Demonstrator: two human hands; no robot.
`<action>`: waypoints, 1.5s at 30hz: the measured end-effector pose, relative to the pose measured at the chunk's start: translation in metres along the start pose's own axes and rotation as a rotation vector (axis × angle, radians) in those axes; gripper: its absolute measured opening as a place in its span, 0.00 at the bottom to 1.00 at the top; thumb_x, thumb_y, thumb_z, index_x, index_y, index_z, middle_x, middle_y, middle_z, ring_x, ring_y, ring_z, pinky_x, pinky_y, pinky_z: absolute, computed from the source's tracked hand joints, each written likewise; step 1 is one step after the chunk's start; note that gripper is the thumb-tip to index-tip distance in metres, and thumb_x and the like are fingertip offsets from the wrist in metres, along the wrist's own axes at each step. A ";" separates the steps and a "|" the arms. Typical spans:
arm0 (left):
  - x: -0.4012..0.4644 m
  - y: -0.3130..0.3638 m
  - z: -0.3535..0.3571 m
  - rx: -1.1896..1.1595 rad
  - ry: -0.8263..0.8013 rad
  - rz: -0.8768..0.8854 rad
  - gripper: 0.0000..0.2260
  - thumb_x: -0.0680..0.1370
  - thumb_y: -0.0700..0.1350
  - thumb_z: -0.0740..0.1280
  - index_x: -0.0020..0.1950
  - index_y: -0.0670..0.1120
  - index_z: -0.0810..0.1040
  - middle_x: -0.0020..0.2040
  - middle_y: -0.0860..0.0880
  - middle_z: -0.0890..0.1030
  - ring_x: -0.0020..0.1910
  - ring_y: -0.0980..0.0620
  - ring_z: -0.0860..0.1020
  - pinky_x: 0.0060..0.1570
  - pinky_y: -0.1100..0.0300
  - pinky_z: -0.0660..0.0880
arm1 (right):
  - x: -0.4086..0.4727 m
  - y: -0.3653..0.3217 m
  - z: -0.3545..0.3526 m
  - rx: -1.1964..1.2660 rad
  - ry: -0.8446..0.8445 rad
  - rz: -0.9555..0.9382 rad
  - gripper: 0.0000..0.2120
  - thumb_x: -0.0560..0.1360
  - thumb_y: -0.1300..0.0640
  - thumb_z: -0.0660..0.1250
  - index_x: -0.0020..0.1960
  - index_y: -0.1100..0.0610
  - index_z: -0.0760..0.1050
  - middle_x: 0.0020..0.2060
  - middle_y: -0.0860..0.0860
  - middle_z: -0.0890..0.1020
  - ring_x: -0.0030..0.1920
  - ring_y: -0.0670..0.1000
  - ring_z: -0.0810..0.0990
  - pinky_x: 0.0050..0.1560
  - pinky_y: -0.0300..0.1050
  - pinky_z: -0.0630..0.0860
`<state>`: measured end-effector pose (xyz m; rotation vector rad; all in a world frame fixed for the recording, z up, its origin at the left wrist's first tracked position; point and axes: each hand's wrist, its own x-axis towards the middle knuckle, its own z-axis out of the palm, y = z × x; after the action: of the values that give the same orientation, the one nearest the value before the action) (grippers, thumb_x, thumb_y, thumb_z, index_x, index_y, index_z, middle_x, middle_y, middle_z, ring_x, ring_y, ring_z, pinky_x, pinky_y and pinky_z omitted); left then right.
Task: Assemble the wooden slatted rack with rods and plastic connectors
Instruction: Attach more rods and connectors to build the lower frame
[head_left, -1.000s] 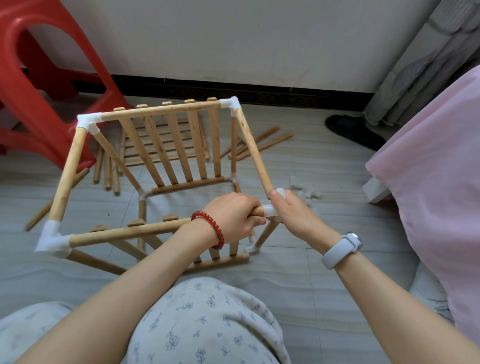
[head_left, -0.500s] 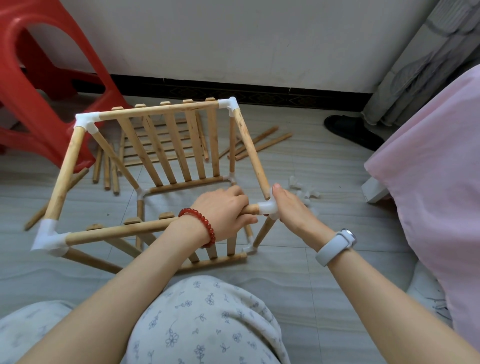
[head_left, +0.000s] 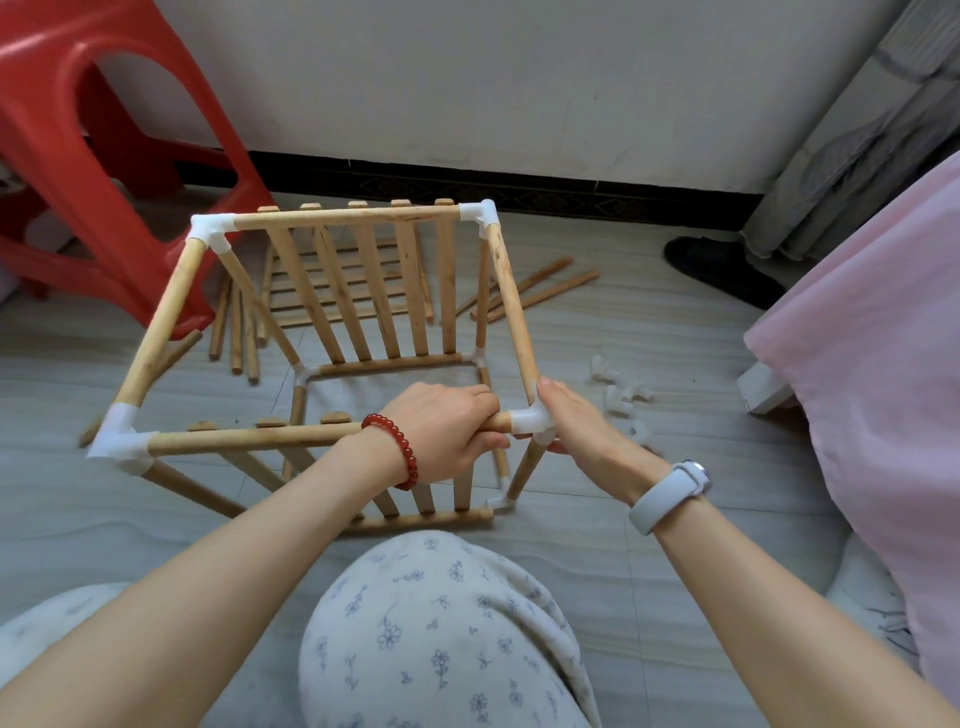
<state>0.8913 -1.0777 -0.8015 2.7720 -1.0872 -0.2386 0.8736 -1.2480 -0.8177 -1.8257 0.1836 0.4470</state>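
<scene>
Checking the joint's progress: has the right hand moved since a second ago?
Yes. The right hand slid off the top of the connector to its outer side.

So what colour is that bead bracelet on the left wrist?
Red: the bead bracelet sits on the wrist of the left hand, seen clearly in the head view.

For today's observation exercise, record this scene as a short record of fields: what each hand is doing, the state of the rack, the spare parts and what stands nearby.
left hand: grips the near top rod beside the corner
right hand: holds the white corner connector
rack: box frame standing on the floor, slatted sides, four top corners joined
spare rods: lying loose on the floor behind the rack
spare connectors: small pile on the floor, right of the rack
nearby: red stool, pink cloth
</scene>
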 end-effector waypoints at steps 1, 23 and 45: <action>-0.003 -0.002 -0.002 -0.016 -0.015 -0.004 0.09 0.79 0.56 0.57 0.45 0.52 0.67 0.40 0.56 0.69 0.34 0.56 0.69 0.29 0.66 0.59 | -0.002 -0.002 0.003 0.011 -0.020 0.008 0.13 0.82 0.49 0.46 0.48 0.50 0.67 0.42 0.51 0.73 0.44 0.48 0.73 0.48 0.44 0.71; -0.218 -0.115 -0.049 0.022 -0.118 -0.792 0.14 0.77 0.41 0.60 0.59 0.55 0.77 0.74 0.50 0.58 0.74 0.48 0.54 0.65 0.51 0.65 | 0.028 -0.091 0.186 -1.364 -0.491 -0.994 0.24 0.78 0.47 0.61 0.71 0.49 0.62 0.64 0.48 0.72 0.68 0.51 0.67 0.72 0.64 0.47; -0.241 -0.090 0.025 -0.268 0.503 -0.810 0.30 0.75 0.60 0.41 0.53 0.43 0.75 0.68 0.48 0.66 0.75 0.55 0.46 0.62 0.48 0.67 | 0.024 -0.108 0.226 -1.316 -0.609 -0.973 0.08 0.81 0.52 0.55 0.55 0.53 0.69 0.48 0.48 0.78 0.48 0.52 0.76 0.48 0.49 0.63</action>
<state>0.7713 -0.8498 -0.8223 2.6346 0.1895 0.2084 0.8859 -0.9988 -0.7852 -2.5445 -1.7024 0.3937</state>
